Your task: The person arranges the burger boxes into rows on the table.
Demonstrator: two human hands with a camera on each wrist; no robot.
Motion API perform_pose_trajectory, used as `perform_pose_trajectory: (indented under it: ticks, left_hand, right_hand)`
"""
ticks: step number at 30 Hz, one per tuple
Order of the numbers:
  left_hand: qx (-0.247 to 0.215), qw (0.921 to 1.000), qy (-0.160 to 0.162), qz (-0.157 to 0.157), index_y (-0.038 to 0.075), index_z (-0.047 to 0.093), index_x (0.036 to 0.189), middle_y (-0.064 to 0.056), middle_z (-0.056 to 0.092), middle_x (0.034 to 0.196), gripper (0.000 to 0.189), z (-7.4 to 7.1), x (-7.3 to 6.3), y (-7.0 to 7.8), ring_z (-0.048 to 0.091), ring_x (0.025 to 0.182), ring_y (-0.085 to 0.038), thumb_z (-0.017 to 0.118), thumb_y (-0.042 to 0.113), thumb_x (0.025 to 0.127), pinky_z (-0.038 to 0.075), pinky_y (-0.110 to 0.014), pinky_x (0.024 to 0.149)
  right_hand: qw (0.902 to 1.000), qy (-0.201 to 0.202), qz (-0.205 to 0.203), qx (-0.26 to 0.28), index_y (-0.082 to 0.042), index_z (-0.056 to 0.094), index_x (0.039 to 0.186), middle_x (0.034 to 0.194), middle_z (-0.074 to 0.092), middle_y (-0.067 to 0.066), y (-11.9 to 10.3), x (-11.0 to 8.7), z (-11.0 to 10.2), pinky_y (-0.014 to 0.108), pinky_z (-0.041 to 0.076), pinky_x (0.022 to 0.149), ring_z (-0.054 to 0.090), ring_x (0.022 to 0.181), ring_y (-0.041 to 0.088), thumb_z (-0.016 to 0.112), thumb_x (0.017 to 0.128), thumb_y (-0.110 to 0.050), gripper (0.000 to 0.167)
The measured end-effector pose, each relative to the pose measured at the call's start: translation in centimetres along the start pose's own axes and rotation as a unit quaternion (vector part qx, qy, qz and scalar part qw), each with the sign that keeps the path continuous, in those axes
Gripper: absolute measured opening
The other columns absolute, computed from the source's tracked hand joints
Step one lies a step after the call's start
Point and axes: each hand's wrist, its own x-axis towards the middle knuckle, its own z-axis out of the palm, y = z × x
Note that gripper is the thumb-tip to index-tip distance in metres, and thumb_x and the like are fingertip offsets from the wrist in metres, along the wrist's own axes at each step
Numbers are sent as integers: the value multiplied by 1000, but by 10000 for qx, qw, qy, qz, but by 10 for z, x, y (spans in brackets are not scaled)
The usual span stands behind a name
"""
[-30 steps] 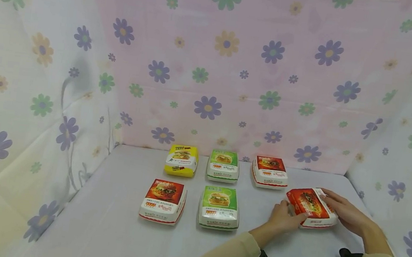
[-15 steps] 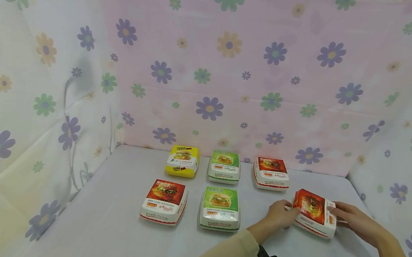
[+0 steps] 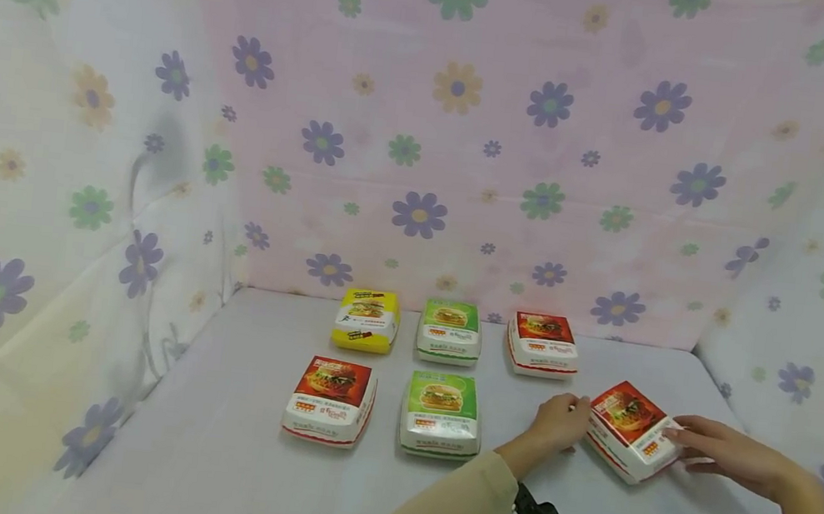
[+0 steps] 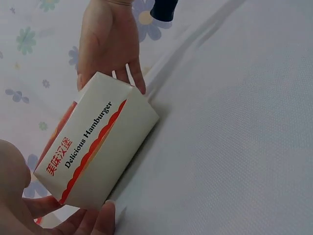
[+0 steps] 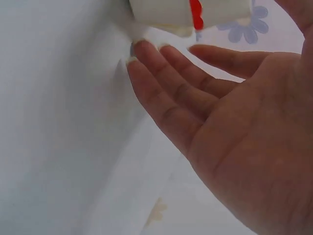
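A hamburger box [image 3: 627, 430] with a red picture panel and white front lies turned at an angle at the table's right side. My left hand [image 3: 552, 427] has its thumb and fingers about the box's left corner; in the left wrist view, the thumb [image 4: 13, 169] and fingers [image 4: 85, 220] flank that end. At the opposite end is my right hand [image 3: 745, 459], thumb by the top edge and other fingers extended alongside. Seen in the right wrist view, these fingers [image 5: 168, 95] are nearly straight, their tips close to the box [image 5: 166, 12].
More hamburger boxes stand to the left: a yellow box [image 3: 366, 321], a green box [image 3: 448, 332] and a red box [image 3: 542, 344] at the back, another red box [image 3: 330, 402] and green box [image 3: 441, 415] in front. Flowered cloth [image 3: 424, 141] surrounds the white table [image 3: 210, 454].
The hamburger box has turned clockwise and shifted slightly toward me. My left thumb has slid off its top to the corner; my right hand has moved right and nearer.
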Motion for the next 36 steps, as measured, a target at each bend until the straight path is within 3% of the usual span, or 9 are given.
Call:
perform_pose_trajectory:
  ticks: [5,8,11,14,18,23,31,36]
  left_hand:
    - [65,10000,-47,-23,8,63,126,-7,59,107,49,-4,-3,-2,55,67,-20,51,50,104,52,-36,63]
    - [326,9994,41,-50,5,58,134,-12,54,124,58,-7,-7,-5,60,93,-25,55,53,101,53,-42,83]
    - [555,9984,57,-36,3,55,137,-16,53,129,65,-7,-12,-7,55,119,-29,59,54,98,48,-47,100]
    - [740,9972,27,-61,2,51,142,-18,52,133,73,-5,-18,-6,51,131,-33,64,56,95,45,-51,107]
    - [907,9958,16,-149,3,45,148,-17,50,142,82,0,-23,-6,47,137,-32,73,54,90,44,-50,110]
    - [680,9973,125,-250,5,44,149,-16,48,147,85,5,-26,-6,46,139,-31,78,51,87,43,-52,111]
    - [614,9977,156,-245,7,48,144,-13,52,139,80,10,-22,-1,51,131,-28,80,50,85,46,-50,108]
    - [816,9965,112,-169,6,49,144,-13,53,136,80,13,-20,1,52,129,-26,78,52,86,47,-47,107]
  right_hand:
    - [9995,223,-58,-218,24,8,149,151,18,50,-1,-6,-7,48,54,98,53,127,46,33,113,-35,74]
    - [9987,329,-158,-363,22,11,151,153,16,48,-5,-3,-6,54,51,101,48,130,53,34,113,-35,72]
    - [9977,406,-338,-431,21,16,151,153,20,47,-10,4,-5,59,48,102,43,132,58,34,113,-34,69]
    - [9974,454,-395,-388,21,20,150,154,22,46,-13,11,-4,59,48,103,36,136,61,33,113,-35,68]
    - [9977,484,-395,-270,21,26,149,155,20,46,-13,20,-2,61,46,104,29,139,61,34,113,-35,66]
    - [9985,446,-256,-211,18,29,150,156,20,44,-11,28,-1,68,40,105,29,141,59,36,113,-36,66]
    - [9987,464,-144,-173,19,28,150,155,21,45,-10,33,0,69,39,105,34,138,57,38,112,-36,67]
    - [9988,422,-235,-77,19,29,149,154,25,44,-7,35,1,66,40,107,44,135,46,38,112,-34,66]
